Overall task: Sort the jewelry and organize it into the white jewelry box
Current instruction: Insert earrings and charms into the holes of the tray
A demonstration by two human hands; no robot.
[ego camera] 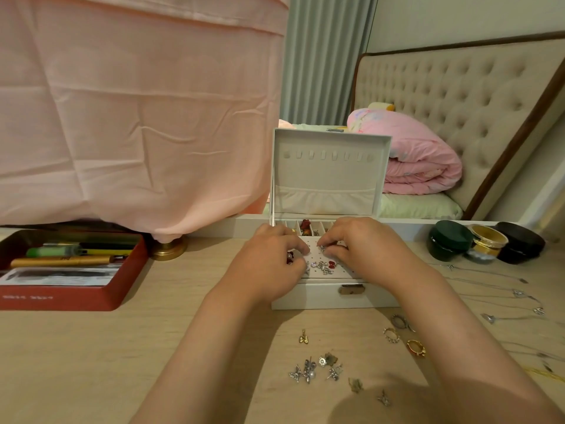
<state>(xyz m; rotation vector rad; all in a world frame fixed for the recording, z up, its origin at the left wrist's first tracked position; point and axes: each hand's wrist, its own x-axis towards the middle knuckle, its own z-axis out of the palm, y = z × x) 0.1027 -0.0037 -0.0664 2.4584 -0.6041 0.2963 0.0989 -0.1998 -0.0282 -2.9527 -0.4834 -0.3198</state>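
The white jewelry box [321, 296] stands open on the wooden table, its lid [330, 172] upright. Both hands are over its perforated earring tray. My right hand [360, 243] pinches a small silver earring [322, 248] against the tray holes. My left hand [272, 258] rests on the tray's left side with fingers curled; what it holds is hidden. Several silver and red earrings [324, 266] sit in the tray's front rows. Red pieces [305, 227] lie in a rear compartment. Loose silver earrings [315, 368], a gold earring [303, 337] and rings [403, 335] lie on the table in front.
A red tray [70, 296] with pens sits at the left. Round tins [449, 240] in green, gold [486, 244] and black [519, 243] stand at the right. Thin silver necklaces [516, 293] spread along the right edge. A brass lamp base [168, 249] stands behind.
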